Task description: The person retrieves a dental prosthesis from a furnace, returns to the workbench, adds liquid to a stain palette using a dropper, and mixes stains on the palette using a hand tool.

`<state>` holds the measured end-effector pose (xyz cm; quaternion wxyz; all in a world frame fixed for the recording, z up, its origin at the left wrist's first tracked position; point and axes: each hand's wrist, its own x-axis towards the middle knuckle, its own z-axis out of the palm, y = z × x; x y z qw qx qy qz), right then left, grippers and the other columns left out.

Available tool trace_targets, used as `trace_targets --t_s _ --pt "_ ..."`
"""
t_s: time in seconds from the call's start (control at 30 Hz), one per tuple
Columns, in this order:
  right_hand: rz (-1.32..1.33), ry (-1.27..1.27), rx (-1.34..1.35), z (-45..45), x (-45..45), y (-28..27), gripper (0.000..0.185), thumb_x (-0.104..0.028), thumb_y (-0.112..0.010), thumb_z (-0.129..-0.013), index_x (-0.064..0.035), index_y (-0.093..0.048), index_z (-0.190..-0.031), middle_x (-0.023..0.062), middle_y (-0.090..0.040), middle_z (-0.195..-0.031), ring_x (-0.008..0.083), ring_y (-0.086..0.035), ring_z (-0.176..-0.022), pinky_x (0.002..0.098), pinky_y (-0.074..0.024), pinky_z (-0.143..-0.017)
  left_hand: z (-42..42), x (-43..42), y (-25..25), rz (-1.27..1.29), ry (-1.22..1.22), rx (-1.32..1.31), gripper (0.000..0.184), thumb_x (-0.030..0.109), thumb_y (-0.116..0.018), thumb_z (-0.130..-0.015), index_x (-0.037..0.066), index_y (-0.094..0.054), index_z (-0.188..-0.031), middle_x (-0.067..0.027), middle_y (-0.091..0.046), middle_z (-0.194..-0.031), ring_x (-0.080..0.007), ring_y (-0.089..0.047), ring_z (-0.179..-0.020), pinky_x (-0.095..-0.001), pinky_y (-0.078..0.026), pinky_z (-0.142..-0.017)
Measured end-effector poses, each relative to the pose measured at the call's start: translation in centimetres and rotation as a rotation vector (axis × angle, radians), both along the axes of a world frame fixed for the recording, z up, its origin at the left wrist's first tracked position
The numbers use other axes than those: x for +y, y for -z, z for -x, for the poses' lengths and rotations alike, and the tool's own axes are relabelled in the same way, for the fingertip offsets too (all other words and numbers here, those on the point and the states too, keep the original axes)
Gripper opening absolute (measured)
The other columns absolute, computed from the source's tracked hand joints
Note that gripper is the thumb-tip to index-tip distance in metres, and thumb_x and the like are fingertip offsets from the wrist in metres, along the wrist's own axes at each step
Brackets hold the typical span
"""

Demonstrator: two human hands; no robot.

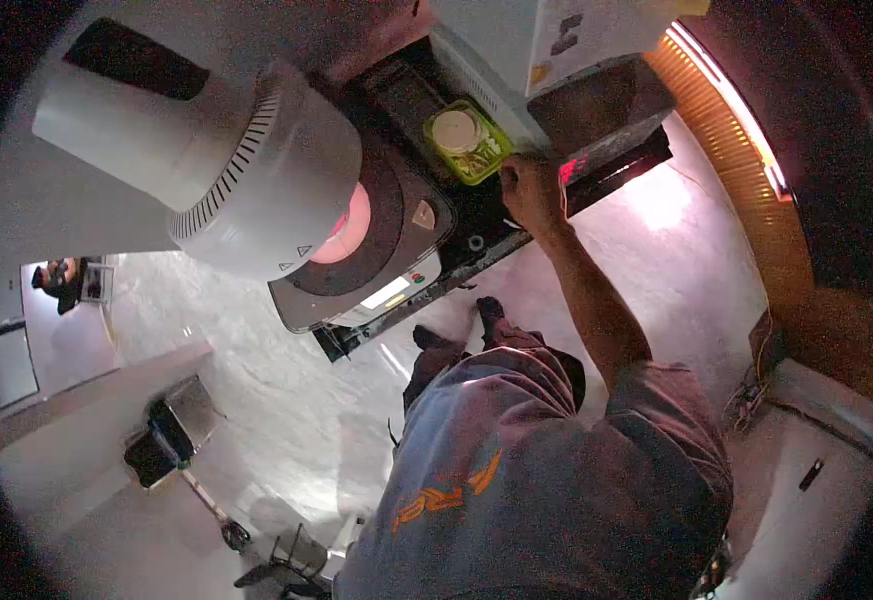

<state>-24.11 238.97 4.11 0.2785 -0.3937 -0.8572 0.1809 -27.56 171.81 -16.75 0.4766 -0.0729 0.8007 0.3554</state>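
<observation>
"Pale, mottled floor (222,330) spreads below, and a ribbed orange panel (729,150) glows at two o'clock. What's that at ten?"

"A bulky white machine (277,165), vented around its side, with a pink-lit face (347,230) above a dark base (392,245). The base has a small bright screen (386,292) on its front."

"Where's the green tray?"

"Twelve o'clock, just beyond the base on a black surface (482,218). It (503,143) holds a round white object (456,130) and some small pale pieces (477,162)."

"And the hands?"

"Right hand (534,190) at one o'clock, its bare forearm coming up from about three. The fingers are curled just beside the tray's four-o'clock corner; I can't tell whether they touch it or grip anything. Left hand is out of view, so I can't tell its state."

"What else is near that right hand?"

"Red lights (571,171) on its three-o'clock side, and a dark box (602,100) beyond."
</observation>
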Motion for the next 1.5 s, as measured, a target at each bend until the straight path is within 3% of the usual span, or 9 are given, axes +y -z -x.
trace_targets --t_s 0.2,0.3,0.47,0.67,0.77,0.8,0.93,1.27,1.5 --pt "-0.036 -0.183 -0.210 4.1 4.8 0.3 0.011 -0.007 -0.067 -0.082 0.0012 -0.073 -0.082 0.0246 -0.071 -0.085 0.0432 -0.071 -0.085 0.0520 -0.0568 -0.078 -3.9 -0.1 1.2 -0.212 -0.188 0.045 0.038 0.031 -0.062 -0.101 0.004 -0.066 -0.127 -0.0145 -0.074 -0.107 -0.0231 -0.070 -0.095 -0.0374 -0.057 -0.078" --pt "0.017 -0.215 -0.231 5.3 4.8 -2.0 0.014 -0.009 -0.068 -0.081 0.0040 -0.073 -0.082 0.0264 -0.071 -0.085 0.0428 -0.071 -0.085 0.0522 -0.0572 -0.080 -4.7 3.6 -3.9 -0.077 -0.422 0.026 0.038 0.029 -0.062 -0.101 0.003 -0.063 -0.128 -0.0133 -0.074 -0.105 -0.0251 -0.070 -0.089 -0.0367 -0.056 -0.074" --pt "0.011 -0.232 -0.515 6.8 7.0 2.0 0.013 -0.010 -0.070 -0.080 0.0019 -0.073 -0.081 0.0243 -0.071 -0.085 0.0414 -0.072 -0.085 0.0498 -0.0575 -0.078 -7.6 -0.3 0.1 -0.120 -0.415 -0.062 0.036 0.028 -0.062 -0.101 0.002 -0.064 -0.125 -0.0130 -0.073 -0.104 -0.0249 -0.071 -0.089 -0.0366 -0.055 -0.072" --pt "0.186 -0.386 0.022 5.4 4.4 -0.3 0.005 -0.010 -0.076 -0.082 -0.0064 -0.075 -0.085 0.0124 -0.074 -0.084 0.0294 -0.073 -0.080 0.0397 -0.0572 -0.074 -9.6 -0.6 -0.6 -0.010 -0.295 -0.063 0.035 0.028 -0.062 -0.101 0.002 -0.064 -0.125 -0.0128 -0.073 -0.104 -0.0246 -0.071 -0.088 -0.0362 -0.055 -0.071" --pt "0.264 -0.392 -0.016 4.9 0.5 -1.2 0.011 -0.012 -0.078 -0.085 -0.0052 -0.076 -0.093 0.0109 -0.075 -0.085 0.0245 -0.073 -0.080 0.0385 -0.0571 -0.075 -9.5 -0.7 -0.9 -0.002 -0.293 -0.058 0.035 0.027 -0.062 -0.101 0.002 -0.064 -0.125 -0.0127 -0.073 -0.104 -0.0245 -0.071 -0.087 -0.0360 -0.055 -0.071" --pt "0.386 -0.437 -0.068 4.6 -0.9 -1.9 0.024 -0.017 -0.080 -0.086 -0.0039 -0.076 -0.105 0.0144 -0.074 -0.094 0.0265 -0.072 -0.090 0.0397 -0.0561 -0.081 -9.5 -0.8 -1.0 -0.002 -0.297 -0.055 0.035 0.027 -0.062 -0.101 0.002 -0.064 -0.125 -0.0127 -0.073 -0.104 -0.0244 -0.071 -0.087 -0.0359 -0.055 -0.070" --pt "0.346 -0.457 0.000 5.4 -4.7 -0.3 0.042 -0.022 -0.085 -0.079 -0.0019 -0.072 -0.114 0.0212 -0.069 -0.107 0.0349 -0.067 -0.105 0.0434 -0.0514 -0.093 -8.0 -0.3 -2.1 -0.016 -0.328 -0.038 0.035 0.027 -0.062 -0.101 0.002 -0.064 -0.125 -0.0126 -0.073 -0.104 -0.0242 -0.071 -0.087 -0.0356 -0.055 -0.070" --pt "0.316 -0.431 -0.104 7.0 -6.2 -1.2 0.043 -0.026 -0.084 -0.073 -0.0017 -0.073 -0.106 0.0214 -0.067 -0.099 0.0377 -0.066 -0.099 0.0456 -0.0525 -0.089 -3.5 2.0 -5.2 -0.064 -0.567 0.003 0.030 0.019 -0.062 -0.101 0.002 -0.064 -0.125 -0.0119 -0.072 -0.104 -0.0213 -0.071 -0.085 -0.0330 -0.053 -0.065" --pt "0.338 -0.415 -0.118 6.3 -7.0 -3.3 0.047 -0.025 -0.085 -0.066 -0.0047 -0.074 -0.106 0.0168 -0.069 -0.105 0.0358 -0.065 -0.101 0.0444 -0.0534 -0.089 -0.8 5.5 -9.7 -0.099 -0.264 0.255 0.028 0.019 -0.064 -0.099 0.001 -0.068 -0.119 -0.0091 -0.071 -0.096 -0.0172 -0.068 -0.083 -0.0300 -0.053 -0.068"
